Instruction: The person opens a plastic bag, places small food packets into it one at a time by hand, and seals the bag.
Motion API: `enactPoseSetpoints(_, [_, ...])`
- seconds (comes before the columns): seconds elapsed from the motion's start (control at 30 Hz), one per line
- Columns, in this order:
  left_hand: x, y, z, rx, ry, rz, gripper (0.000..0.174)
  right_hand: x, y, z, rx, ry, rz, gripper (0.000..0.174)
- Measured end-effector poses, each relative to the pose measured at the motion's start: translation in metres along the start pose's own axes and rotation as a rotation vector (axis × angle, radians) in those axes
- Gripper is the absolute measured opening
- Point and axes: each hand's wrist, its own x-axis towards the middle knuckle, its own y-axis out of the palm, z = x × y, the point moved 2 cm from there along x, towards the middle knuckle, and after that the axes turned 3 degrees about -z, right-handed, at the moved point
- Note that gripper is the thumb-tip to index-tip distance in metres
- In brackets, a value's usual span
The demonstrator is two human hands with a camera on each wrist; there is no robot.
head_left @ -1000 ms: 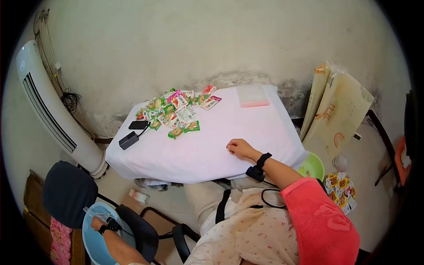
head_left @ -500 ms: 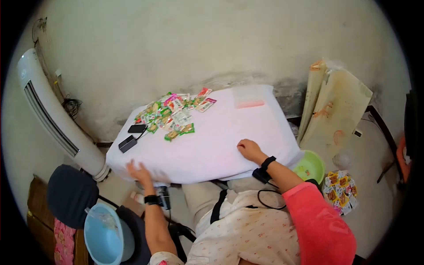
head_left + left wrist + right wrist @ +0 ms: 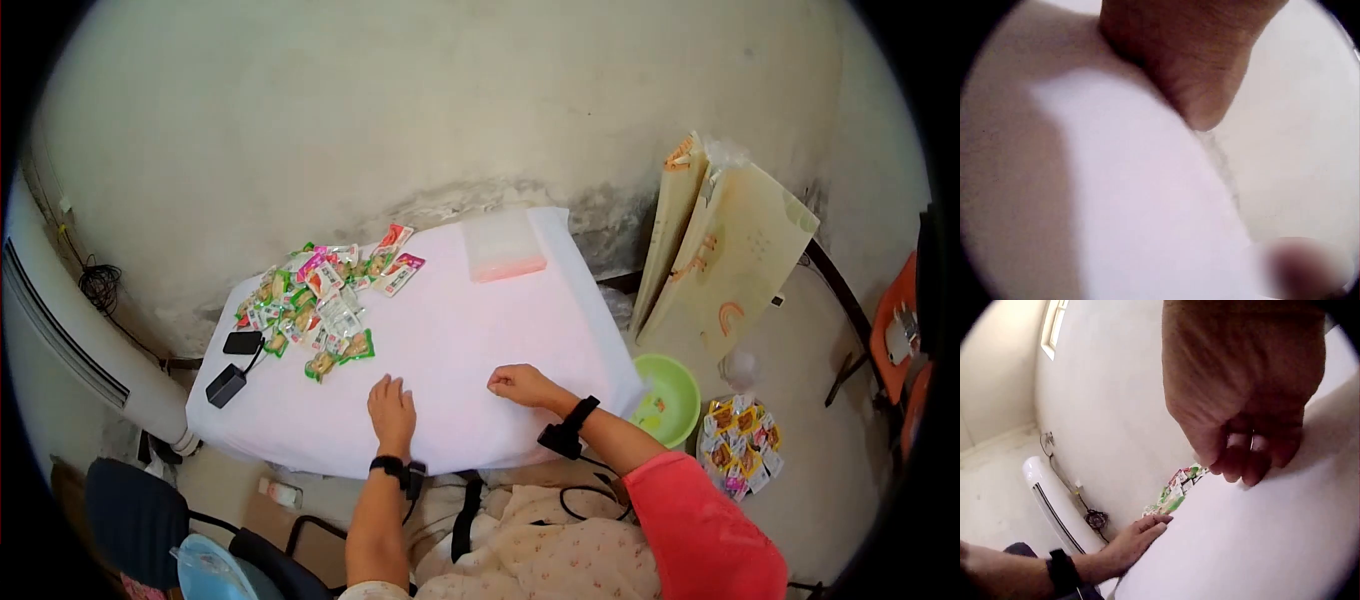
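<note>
My left hand is over the near edge of the white-covered table, its fingers loosely extended and holding nothing. Just beyond it lies a heap of small snack packets in green, red and clear wrappers. Resting on the cloth further right, my right hand has loosely curled fingers. The right wrist view shows those curled fingers against the white cloth with nothing between them. At the table's back right lies a flat stack of clear plastic bags with a pink edge.
A black phone and a black box with a cable lie at the table's left. Below left is a blue basin. On the right floor stand a green basin and a pile of yellow packets, near folded mats.
My left hand has left the blue basin at the lower left and come over the table edge. The right hand stays on the cloth. The head view has shifted to the right.
</note>
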Motion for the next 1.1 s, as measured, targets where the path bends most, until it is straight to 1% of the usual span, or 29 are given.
enactPoseSetpoints(0.07, [-0.002,-0.004,-0.008,0.028,0.018,-0.054,0.025,0.010,-0.010,-0.007,0.106,0.113,-0.028,0.022])
enactPoseSetpoints(0.1, [-0.004,-0.004,-0.010,0.037,0.019,-0.084,0.024,0.016,-0.017,-0.012,0.079,0.048,-0.106,0.022])
enactPoseSetpoints(0.13, [-0.004,-0.005,-0.014,0.047,0.001,-0.074,0.024,0.025,-0.022,-0.021,0.056,-0.015,-0.169,0.022])
enactPoseSetpoints(0.17, [-0.003,-0.007,-0.016,0.030,0.021,-0.087,0.023,0.038,-0.025,-0.034,0.042,-0.001,-0.186,0.021])
enactPoseSetpoints(0.2, [-0.003,-0.010,-0.017,0.021,0.037,-0.102,0.022,0.046,-0.030,-0.033,0.019,-0.017,-0.213,0.021])
enactPoseSetpoints(0.27, [-0.004,-0.009,-0.014,0.046,0.044,-0.091,0.022,0.062,-0.038,-0.027,-0.060,-0.017,-0.224,0.020])
enactPoseSetpoints(0.3, [-0.003,-0.010,-0.015,0.040,0.029,-0.083,0.022,0.074,-0.038,-0.029,-0.135,-0.079,-0.241,0.018])
enactPoseSetpoints(0.33, [-0.003,-0.011,-0.016,0.026,0.018,-0.075,0.022,0.084,-0.037,-0.027,-0.124,-0.087,-0.214,0.018])
enactPoseSetpoints(0.4, [-0.004,-0.012,-0.017,0.033,0.000,-0.081,0.022,0.101,-0.038,-0.025,-0.159,-0.072,-0.261,0.016])
enactPoseSetpoints(0.43, [-0.003,-0.012,-0.017,0.022,0.005,-0.087,0.022,0.109,-0.037,-0.030,-0.151,-0.076,-0.247,0.016])
enactPoseSetpoints(0.47, [-0.003,-0.013,-0.017,0.035,-0.005,-0.087,0.022,0.116,-0.035,-0.034,-0.185,-0.097,-0.285,0.015])
enactPoseSetpoints(0.5, [-0.002,-0.015,-0.016,-0.032,-0.054,-0.060,0.022,0.123,-0.033,-0.036,-0.219,-0.120,-0.322,0.015])
enactPoseSetpoints(0.53, [0.000,-0.015,-0.014,-0.099,-0.102,-0.036,0.023,0.128,-0.029,-0.038,-0.210,-0.127,-0.310,0.015])
enactPoseSetpoints(0.57, [0.001,-0.016,-0.011,-0.151,-0.138,-0.017,0.026,0.131,-0.024,-0.041,-0.277,-0.144,-0.331,0.013])
enactPoseSetpoints(0.6, [0.005,-0.016,-0.006,-0.142,-0.145,-0.021,0.026,0.132,-0.020,-0.039,-0.345,-0.161,-0.355,0.012])
enactPoseSetpoints(0.63, [0.010,-0.016,0.003,-0.295,-0.302,-0.062,0.026,0.131,-0.016,-0.037,-0.340,-0.168,-0.347,0.012])
enactPoseSetpoints(0.67, [0.014,-0.016,0.012,-0.449,-0.458,-0.103,0.027,0.127,-0.013,-0.034,-0.393,-0.235,-0.394,0.010])
enactPoseSetpoints(0.7, [0.028,-0.027,0.019,-0.197,-0.286,-0.180,0.031,0.124,-0.011,-0.030,-0.448,-0.298,-0.442,0.009])
enactPoseSetpoints(0.73, [0.042,-0.033,0.033,-0.035,-0.198,-0.212,0.039,0.125,-0.010,-0.031,-0.444,-0.300,-0.438,0.009])
enactPoseSetpoints(0.77, [0.052,-0.037,0.046,0.039,-0.261,-0.260,0.053,0.126,-0.010,-0.032,-0.446,-0.299,-0.448,0.007])
enactPoseSetpoints(0.8, [0.066,-0.042,0.056,0.040,-0.259,-0.258,0.053,0.125,-0.010,-0.033,-0.447,-0.294,-0.461,0.005])
enactPoseSetpoints(0.87, [0.089,-0.050,0.069,0.300,-0.138,-0.205,0.067,0.125,-0.011,-0.033,-0.412,-0.276,-0.443,0.004])
enactPoseSetpoints(0.9, [0.094,-0.050,0.078,0.296,-0.133,-0.204,0.067,0.126,-0.012,-0.033,-0.381,-0.266,-0.424,0.003])
enactPoseSetpoints(0.97, [0.103,-0.035,0.100,0.365,-0.203,0.164,0.075,0.125,-0.013,-0.031,-0.382,-0.273,-0.440,0.002])
enactPoseSetpoints(1.1, [0.103,-0.026,0.110,0.323,-0.180,0.224,0.073,0.124,-0.014,-0.029,-0.348,-0.266,-0.450,0.002])
